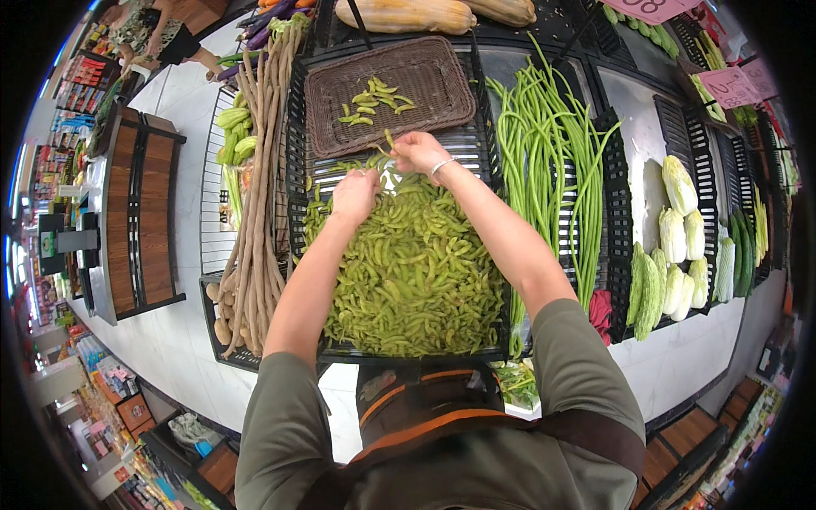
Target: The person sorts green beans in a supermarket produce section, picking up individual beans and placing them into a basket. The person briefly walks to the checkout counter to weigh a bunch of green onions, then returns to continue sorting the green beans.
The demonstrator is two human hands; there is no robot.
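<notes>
A broad heap of green soybean pods fills the black slatted display section in front of me. At the far edge of the heap, my right hand pinches a single soybean pod between thumb and fingers, just short of the brown woven basket. Several loose pods lie on the basket's floor. My left hand is at the heap's far left, back of the hand up and fingers curled down among the pods. Whether it grips any is hidden.
Long beans lie right of the heap, beyond a black crate wall. Long brown roots stretch along the left side. Farther right are cabbages and bitter melons. Large squashes lie behind the basket. A person stands at upper left.
</notes>
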